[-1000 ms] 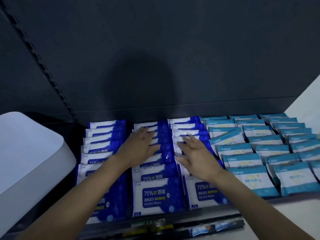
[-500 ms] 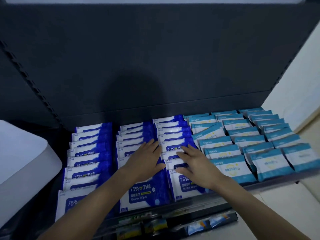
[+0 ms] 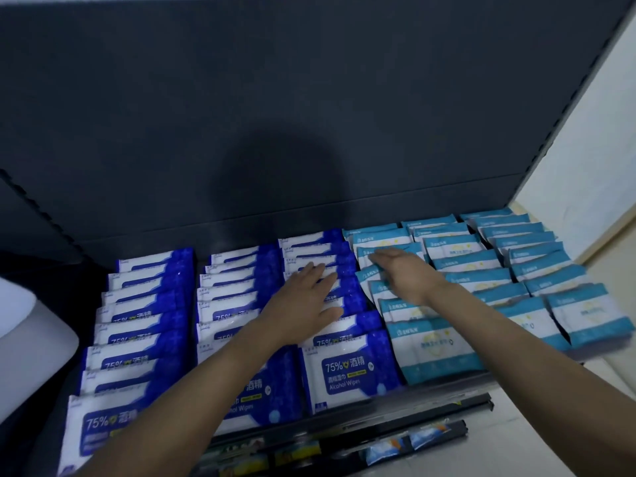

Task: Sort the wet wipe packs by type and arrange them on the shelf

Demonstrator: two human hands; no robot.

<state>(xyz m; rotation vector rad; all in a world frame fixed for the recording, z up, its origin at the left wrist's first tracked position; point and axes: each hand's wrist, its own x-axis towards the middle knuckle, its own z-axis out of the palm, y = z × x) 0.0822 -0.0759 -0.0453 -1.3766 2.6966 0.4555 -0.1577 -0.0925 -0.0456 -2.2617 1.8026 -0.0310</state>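
Both hands flat on wipe packs on the shelf [image 3: 457,378].
Left hand [image 3: 304,304], fingers straight and slightly apart, rests on the dark blue alcohol wipe packs [image 3: 347,370], which sit in rows on the shelf's left half. Right hand [image 3: 407,277], fingers straight and together, touches the light blue packs [image 3: 537,270] on the shelf's right half.

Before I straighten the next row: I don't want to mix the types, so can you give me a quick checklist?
1. Types apart: dark blue alcohol wipe packs on the left, light blue packs on the right: ok.
2. Left hand free: it lies flat on the third dark blue column: ok.
3. Right hand free: fingers straight over the first light blue column: ok.
4. That column straight: packs beside the right hand look skewed: not ok.
5. Packs under the forearms aligned: cannot tell.
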